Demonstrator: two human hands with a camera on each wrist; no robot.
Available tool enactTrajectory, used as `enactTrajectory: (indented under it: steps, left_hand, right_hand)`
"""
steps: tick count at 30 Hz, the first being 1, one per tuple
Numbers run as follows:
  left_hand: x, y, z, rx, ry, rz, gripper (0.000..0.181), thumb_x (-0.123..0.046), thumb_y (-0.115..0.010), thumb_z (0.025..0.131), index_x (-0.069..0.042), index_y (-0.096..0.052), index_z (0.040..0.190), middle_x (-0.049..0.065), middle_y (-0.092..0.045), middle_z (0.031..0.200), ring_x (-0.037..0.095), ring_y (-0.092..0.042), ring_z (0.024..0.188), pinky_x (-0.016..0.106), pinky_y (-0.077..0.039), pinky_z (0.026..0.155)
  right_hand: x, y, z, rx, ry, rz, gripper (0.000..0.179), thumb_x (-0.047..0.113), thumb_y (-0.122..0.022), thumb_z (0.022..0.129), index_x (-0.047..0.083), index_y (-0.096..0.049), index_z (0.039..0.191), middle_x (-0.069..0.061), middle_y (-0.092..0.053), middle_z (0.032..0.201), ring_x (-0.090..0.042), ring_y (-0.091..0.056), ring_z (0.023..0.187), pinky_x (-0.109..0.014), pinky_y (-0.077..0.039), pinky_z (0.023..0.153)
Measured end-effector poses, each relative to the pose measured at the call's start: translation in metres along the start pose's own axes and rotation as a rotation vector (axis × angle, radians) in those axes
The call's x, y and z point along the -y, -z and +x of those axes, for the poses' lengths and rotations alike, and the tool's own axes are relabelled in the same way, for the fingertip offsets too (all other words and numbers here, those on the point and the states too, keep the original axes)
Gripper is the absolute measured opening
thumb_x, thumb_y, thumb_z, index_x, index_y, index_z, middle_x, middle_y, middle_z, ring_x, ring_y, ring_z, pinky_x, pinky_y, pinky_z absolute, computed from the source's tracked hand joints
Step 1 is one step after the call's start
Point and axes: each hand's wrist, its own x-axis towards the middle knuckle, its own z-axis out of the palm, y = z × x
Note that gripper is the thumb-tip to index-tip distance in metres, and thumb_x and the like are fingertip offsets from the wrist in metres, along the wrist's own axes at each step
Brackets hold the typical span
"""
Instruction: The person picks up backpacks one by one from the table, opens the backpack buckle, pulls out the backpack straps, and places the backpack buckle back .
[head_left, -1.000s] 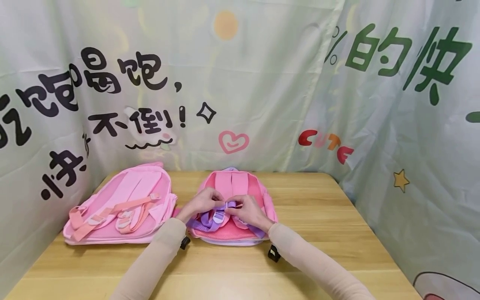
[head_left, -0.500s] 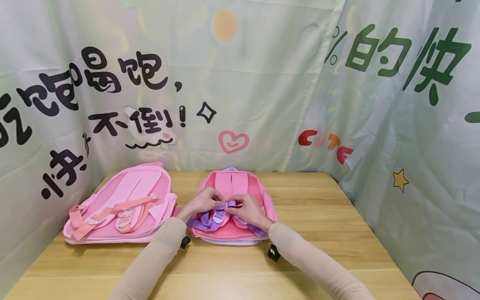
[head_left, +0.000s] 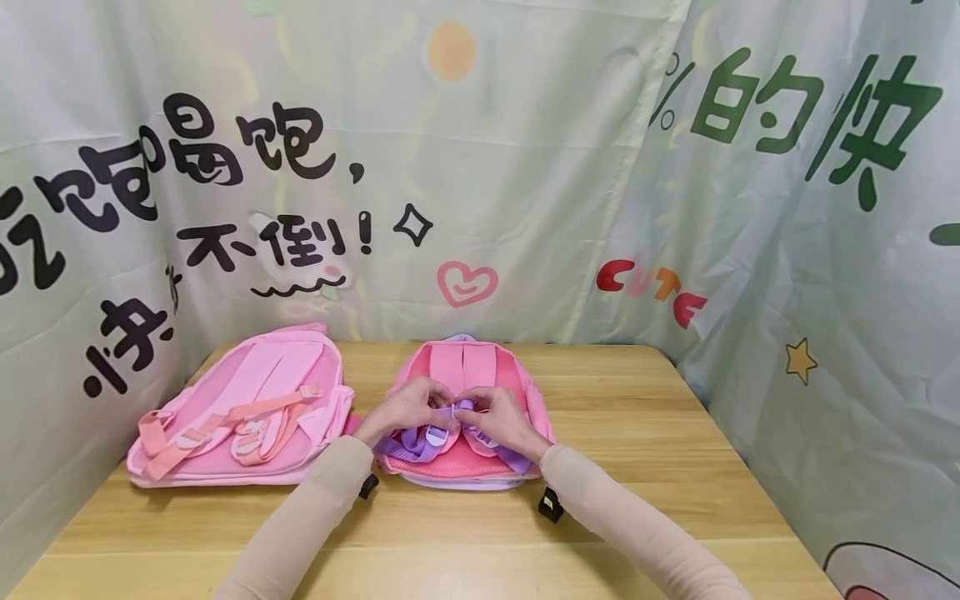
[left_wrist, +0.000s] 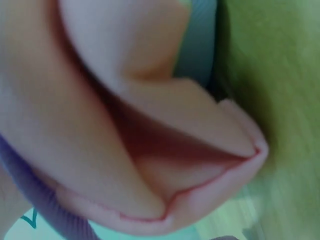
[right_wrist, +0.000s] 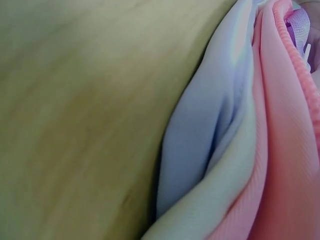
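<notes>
A pink backpack [head_left: 517, 375] with purple straps lies on its front in the middle of the head view, its back panel facing up. Above its lower part my left hand [head_left: 408, 406] pinches a purple strap from the left. From the other side my right hand [head_left: 504, 414] pinches the same strap [head_left: 466, 405] near a small white slider between the fingertips. A white buckle [head_left: 437, 435] on another purple strap [head_left: 411, 448] lies just below. The left wrist view holds blurred pink folds [left_wrist: 165, 170] and purple webbing [left_wrist: 42, 197]; the right wrist view shows the backpack's pink and lavender side [right_wrist: 215, 115].
A lighter pink backpack [head_left: 247, 375] with coral straps lies to the left, also back up. Both rest on a wooden table [head_left: 622, 433]. Printed curtains [head_left: 525, 183] hang behind and at both sides.
Both hands stay at the strap. My left fingertips have shifted slightly right and down around the slider, and my right fingers have moved a little on the strap. The backpacks stay put.
</notes>
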Motion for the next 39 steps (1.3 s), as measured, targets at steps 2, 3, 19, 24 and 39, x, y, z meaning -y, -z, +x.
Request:
enactTrajectory:
  steps: [2, 3, 19, 24, 39]
  left_hand:
    - [-0.0012, -0.0018, 0.0003, -0.018, -0.012, 0.037, 0.027, -0.014, -0.085, 0.075, -0.006, -0.073, 0.098, 0.001, -0.071, 0.082, 0.009, -0.060, 0.073, 0.023, -0.050, 0.068]
    - [-0.0016, -0.0025, 0.0005, -0.028, -0.020, 0.052, 0.026, -0.015, -0.085, 0.075, -0.007, -0.073, 0.097, 0.001, -0.071, 0.081, 0.008, -0.059, 0.072, 0.023, -0.050, 0.067]
    - [-0.0019, -0.0046, 0.0010, -0.071, -0.029, 0.024, 0.021, -0.015, -0.085, 0.074, -0.008, -0.074, 0.091, 0.000, -0.071, 0.079, 0.009, -0.061, 0.070, 0.024, -0.051, 0.066]
    - [-0.0017, -0.0043, 0.0013, -0.082, -0.013, 0.034, 0.020, -0.016, -0.085, 0.074, -0.010, -0.074, 0.090, -0.002, -0.071, 0.078, 0.008, -0.061, 0.070, 0.023, -0.051, 0.066]
    - [-0.0020, -0.0042, 0.0012, -0.096, -0.007, 0.054, 0.023, -0.016, -0.087, 0.072, -0.008, -0.075, 0.090, -0.001, -0.072, 0.080, 0.010, -0.063, 0.073, 0.027, -0.053, 0.070]
  right_hand:
    - [0.0000, 0.0006, 0.0000, 0.001, 0.002, 0.000, 0.021, 0.021, -0.077, 0.085, 0.013, -0.076, 0.104, 0.002, -0.075, 0.098, -0.005, -0.068, 0.086, -0.020, -0.053, 0.075]
    - [0.0001, 0.0010, -0.0001, 0.005, 0.002, 0.003, 0.021, 0.022, -0.077, 0.085, 0.013, -0.075, 0.104, 0.002, -0.075, 0.098, -0.006, -0.068, 0.086, -0.020, -0.054, 0.075]
    - [-0.0027, 0.0053, 0.0018, 0.002, -0.010, 0.059, 0.016, 0.017, -0.076, 0.085, 0.014, -0.074, 0.101, 0.001, -0.073, 0.094, -0.010, -0.069, 0.087, -0.020, -0.054, 0.074]
    - [-0.0026, 0.0056, 0.0011, 0.018, 0.019, 0.060, 0.015, 0.013, -0.073, 0.086, 0.010, -0.071, 0.101, -0.002, -0.072, 0.094, -0.013, -0.070, 0.090, -0.024, -0.055, 0.078]
    - [-0.0030, 0.0084, -0.0004, 0.029, -0.040, 0.097, 0.025, 0.007, -0.066, 0.086, 0.012, -0.069, 0.111, -0.003, -0.072, 0.106, -0.016, -0.067, 0.096, -0.032, -0.053, 0.088]
